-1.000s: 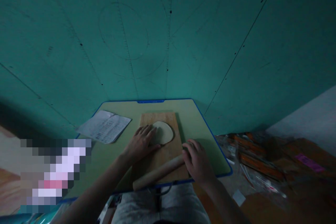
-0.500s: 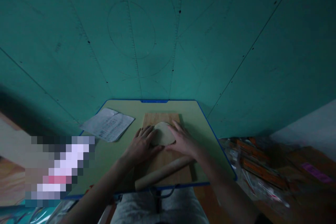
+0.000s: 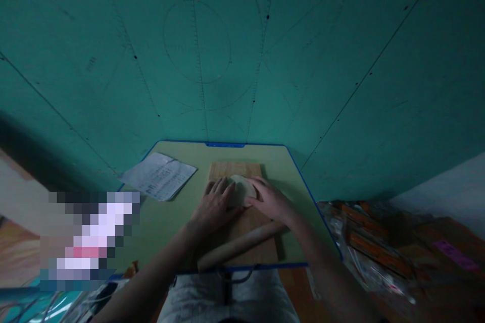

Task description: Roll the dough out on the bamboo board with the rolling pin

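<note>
A pale, rounded piece of dough (image 3: 242, 191) lies on the wooden cutting board (image 3: 235, 168). My left hand (image 3: 219, 203) covers its left side, the fingers bent over the edge and the thumb along the near side. At the right edge my right hand (image 3: 268, 199) grips the dough between thumb and fingers. Parts of the dough are hidden under both hands. Slanting across the near part of the board is a wooden rolling pin (image 3: 240, 246), apart from my hands; its right end is near my right wrist.
The board rests on a pale tabletop (image 3: 178, 222) with a blue rim, against a green wall (image 3: 227, 60). A printed paper sheet (image 3: 159, 177) lies at the left. Plastic-wrapped packages (image 3: 371, 247) are heaped at the right. A blurred-out patch covers the left side.
My right hand's fingers have drawn closer together on the dough's edge, and the dough shows as a narrower shape between my hands. The view has shifted slightly. The rolling pin stays on the board.
</note>
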Demonstrator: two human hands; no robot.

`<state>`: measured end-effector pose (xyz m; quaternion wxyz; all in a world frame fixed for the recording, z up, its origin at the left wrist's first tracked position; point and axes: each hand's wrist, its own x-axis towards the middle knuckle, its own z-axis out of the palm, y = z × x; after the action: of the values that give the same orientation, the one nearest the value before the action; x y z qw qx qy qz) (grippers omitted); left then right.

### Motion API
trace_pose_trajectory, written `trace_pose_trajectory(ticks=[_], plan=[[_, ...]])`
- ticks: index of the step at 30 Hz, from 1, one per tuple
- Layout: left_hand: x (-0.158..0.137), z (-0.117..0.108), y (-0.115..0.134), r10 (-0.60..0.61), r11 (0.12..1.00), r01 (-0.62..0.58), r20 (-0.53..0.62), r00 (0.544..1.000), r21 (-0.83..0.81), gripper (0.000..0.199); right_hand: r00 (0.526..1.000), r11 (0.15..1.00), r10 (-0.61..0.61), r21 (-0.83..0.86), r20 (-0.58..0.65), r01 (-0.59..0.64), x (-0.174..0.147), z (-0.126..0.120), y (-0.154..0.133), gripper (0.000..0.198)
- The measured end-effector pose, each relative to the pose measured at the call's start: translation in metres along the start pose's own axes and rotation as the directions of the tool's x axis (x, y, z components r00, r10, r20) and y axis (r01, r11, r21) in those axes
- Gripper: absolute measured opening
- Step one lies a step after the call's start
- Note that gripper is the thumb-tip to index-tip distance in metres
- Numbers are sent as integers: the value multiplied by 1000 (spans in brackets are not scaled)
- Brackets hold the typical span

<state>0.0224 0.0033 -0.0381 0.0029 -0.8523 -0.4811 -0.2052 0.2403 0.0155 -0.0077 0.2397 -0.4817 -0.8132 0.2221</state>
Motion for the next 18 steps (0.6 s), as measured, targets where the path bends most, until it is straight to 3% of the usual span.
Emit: trace_pose_trajectory(ticks=[6,11,18], plan=[[-3,4,-11,35,999,-35,-5,999,-38,58,999,999,-32,-36,-12,31,-28,-15,1,49],[-9,1,-24,-57,997,62,87,995,-55,64,1000,997,24,-79,10,-23,-28,-16,-2,49],[-9,-3,-19,-113,989,124,137,984,-76,59,988,970,116,-225,106,-90,1,7,-23,78]])
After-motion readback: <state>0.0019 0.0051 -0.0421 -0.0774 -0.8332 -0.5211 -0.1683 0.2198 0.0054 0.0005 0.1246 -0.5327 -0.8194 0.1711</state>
